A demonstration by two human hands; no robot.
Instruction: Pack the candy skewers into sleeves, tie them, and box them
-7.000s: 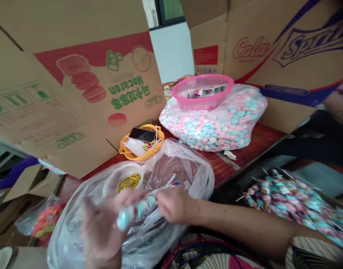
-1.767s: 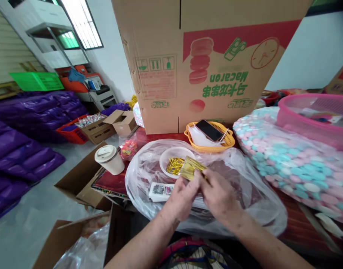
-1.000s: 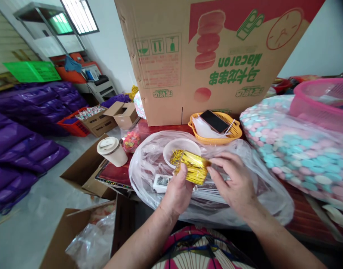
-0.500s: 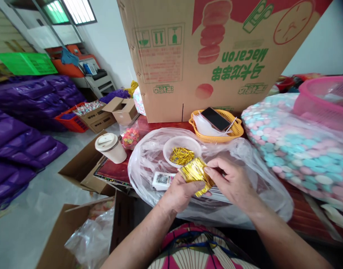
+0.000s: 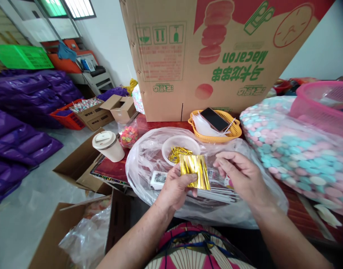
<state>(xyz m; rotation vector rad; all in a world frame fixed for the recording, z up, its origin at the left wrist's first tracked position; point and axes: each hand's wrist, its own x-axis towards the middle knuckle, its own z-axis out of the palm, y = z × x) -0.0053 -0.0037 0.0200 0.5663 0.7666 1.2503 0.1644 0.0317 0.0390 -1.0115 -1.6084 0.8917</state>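
Note:
My left hand (image 5: 174,186) pinches a flat bundle of shiny gold twist ties (image 5: 199,173), thumb across its front. To the right of the bundle, apart from it, my right hand (image 5: 238,173) has thumb and fingertips drawn together; I cannot make out anything between them. Just behind the bundle stands a white round bowl (image 5: 165,152) with loose gold twist ties (image 5: 178,152) inside. A small white box (image 5: 158,180) lies beside my left hand. Under both hands, white sticks (image 5: 219,196) rest on a clear plastic bag (image 5: 143,157) spread over the table.
A yellow basket (image 5: 213,139) behind the bowl holds a phone (image 5: 215,119). A lidded cup (image 5: 110,147) stands at the table's left edge. At right are a big bag of pastel candies (image 5: 297,149) and a pink basket (image 5: 323,108). A large cardboard box (image 5: 166,93) blocks the back.
My right hand has moved off the gold bundle to the right, leaving a gap. My left hand has turned the bundle more upright, its face towards me.

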